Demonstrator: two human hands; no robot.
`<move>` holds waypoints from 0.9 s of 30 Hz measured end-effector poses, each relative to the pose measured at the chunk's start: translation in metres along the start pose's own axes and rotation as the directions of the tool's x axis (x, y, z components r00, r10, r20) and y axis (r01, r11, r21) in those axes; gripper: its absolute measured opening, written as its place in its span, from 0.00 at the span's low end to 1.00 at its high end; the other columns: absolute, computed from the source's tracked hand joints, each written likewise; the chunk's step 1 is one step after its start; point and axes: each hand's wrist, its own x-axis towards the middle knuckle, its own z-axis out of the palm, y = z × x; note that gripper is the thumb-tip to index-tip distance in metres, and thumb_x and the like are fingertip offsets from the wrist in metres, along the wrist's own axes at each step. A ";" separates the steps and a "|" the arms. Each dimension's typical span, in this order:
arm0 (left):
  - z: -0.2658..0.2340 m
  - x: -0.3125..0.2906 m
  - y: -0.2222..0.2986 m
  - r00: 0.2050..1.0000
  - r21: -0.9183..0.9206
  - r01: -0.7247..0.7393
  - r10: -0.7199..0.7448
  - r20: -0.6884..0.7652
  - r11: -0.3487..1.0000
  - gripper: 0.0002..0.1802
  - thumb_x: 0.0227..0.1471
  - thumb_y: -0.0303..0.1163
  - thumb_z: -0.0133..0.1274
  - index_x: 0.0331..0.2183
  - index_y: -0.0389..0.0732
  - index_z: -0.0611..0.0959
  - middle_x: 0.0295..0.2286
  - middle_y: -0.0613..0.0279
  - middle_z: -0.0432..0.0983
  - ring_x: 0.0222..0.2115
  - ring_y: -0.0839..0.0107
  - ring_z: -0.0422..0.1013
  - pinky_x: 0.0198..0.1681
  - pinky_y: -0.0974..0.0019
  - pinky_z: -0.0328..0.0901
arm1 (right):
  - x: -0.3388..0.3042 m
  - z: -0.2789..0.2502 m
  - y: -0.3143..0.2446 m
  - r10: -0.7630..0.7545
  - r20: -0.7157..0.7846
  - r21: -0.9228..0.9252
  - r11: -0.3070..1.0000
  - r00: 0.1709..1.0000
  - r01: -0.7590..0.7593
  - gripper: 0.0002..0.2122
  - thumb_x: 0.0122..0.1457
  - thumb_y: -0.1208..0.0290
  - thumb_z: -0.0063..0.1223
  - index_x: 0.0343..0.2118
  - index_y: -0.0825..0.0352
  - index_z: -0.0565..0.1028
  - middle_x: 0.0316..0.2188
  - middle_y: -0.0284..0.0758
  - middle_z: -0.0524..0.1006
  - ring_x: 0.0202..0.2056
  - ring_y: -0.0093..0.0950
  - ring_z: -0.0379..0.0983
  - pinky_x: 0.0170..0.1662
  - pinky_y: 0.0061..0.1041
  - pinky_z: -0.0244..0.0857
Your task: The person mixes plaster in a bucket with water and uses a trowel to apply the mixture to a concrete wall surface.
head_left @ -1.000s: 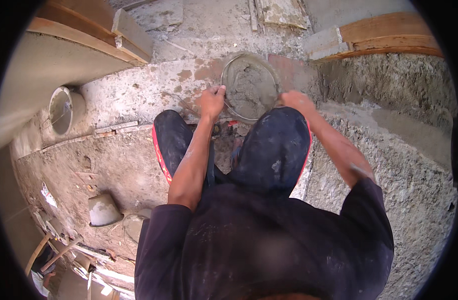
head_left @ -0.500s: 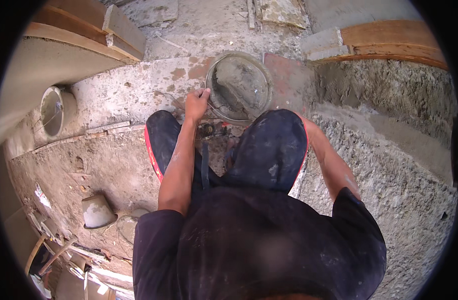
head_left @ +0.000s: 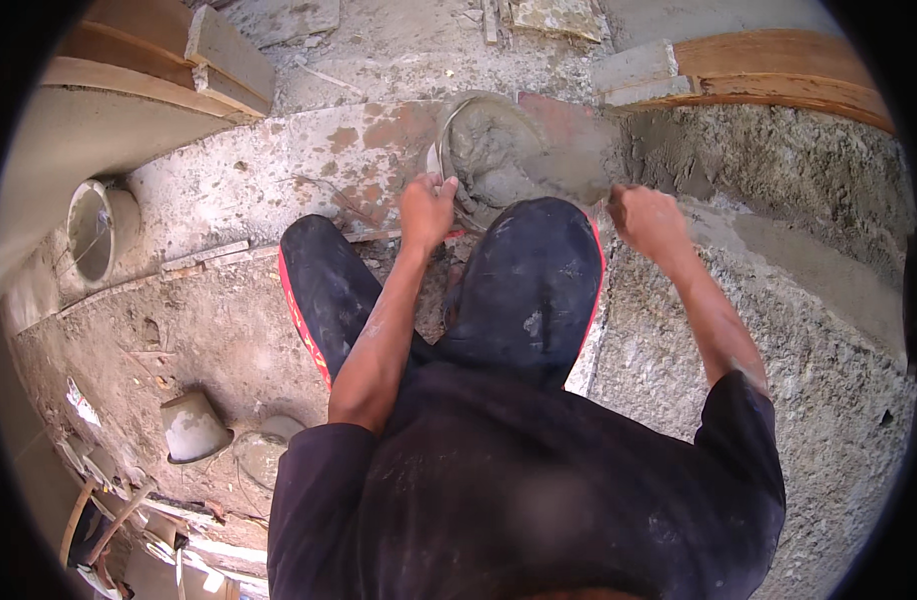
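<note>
A round bucket (head_left: 445,150) of wet grey mortar (head_left: 484,140) stands between and beyond my knees, its rim tilted. My left hand (head_left: 428,210) is closed on the near left edge of this bucket, at its rim and thin handle. My right hand (head_left: 651,222) is closed in a fist to the right of my right knee. From it a blurred, mortar-coated flat shape (head_left: 579,172), which looks like a trowel blade, reaches left over the bucket's right side. Its handle is hidden in my fingers.
Fresh mortar covers part of the rough wall (head_left: 669,150) on the right. A second bucket (head_left: 131,220) lies on its side at the left; an upturned bucket (head_left: 194,425) sits on the dirt lower left. Wooden frames (head_left: 779,62) stand at both far corners, and scrap wood (head_left: 119,520) lies lower left.
My right hand has come up from behind my right knee to beside the bucket. My left hand has moved slightly right, and the bucket has tipped, with its mortar shifted.
</note>
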 end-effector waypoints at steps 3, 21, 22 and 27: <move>0.006 -0.008 0.022 1.000 0.006 -0.010 0.010 0.007 1.000 0.17 0.51 0.36 0.58 0.32 0.28 0.83 0.34 0.39 0.78 0.37 0.44 0.75 0.42 0.53 0.67 | 0.018 0.059 -0.035 -0.140 -0.147 0.376 0.908 0.979 0.186 0.13 0.55 0.62 0.53 0.35 0.67 0.77 0.29 0.48 0.79 0.37 0.49 0.76 0.41 0.45 0.69; -0.083 0.016 -0.064 0.995 0.178 -0.038 0.020 0.102 0.983 0.22 0.54 0.44 0.57 0.42 0.35 0.83 0.40 0.41 0.79 0.39 0.52 0.77 0.45 0.59 0.69 | 0.004 0.074 -0.064 0.000 -0.184 0.576 0.810 0.983 0.108 0.16 0.53 0.60 0.53 0.40 0.66 0.73 0.33 0.53 0.78 0.39 0.52 0.75 0.41 0.47 0.68; -0.090 0.007 -0.050 0.996 0.318 -0.089 0.088 0.016 0.944 0.24 0.54 0.45 0.57 0.44 0.35 0.82 0.41 0.40 0.78 0.42 0.48 0.76 0.46 0.57 0.68 | 0.001 0.068 -0.064 0.038 -0.181 0.562 0.824 0.983 0.071 0.16 0.52 0.62 0.55 0.40 0.67 0.73 0.33 0.52 0.78 0.39 0.52 0.75 0.41 0.47 0.68; -0.121 -0.008 -0.075 0.984 0.449 -0.094 0.152 -0.095 0.888 0.25 0.54 0.38 0.56 0.47 0.28 0.78 0.43 0.38 0.76 0.44 0.45 0.73 0.50 0.55 0.66 | -0.002 0.011 -0.076 0.025 -0.370 0.434 0.888 0.929 0.149 0.12 0.57 0.65 0.55 0.38 0.66 0.72 0.32 0.46 0.78 0.35 0.50 0.76 0.37 0.47 0.69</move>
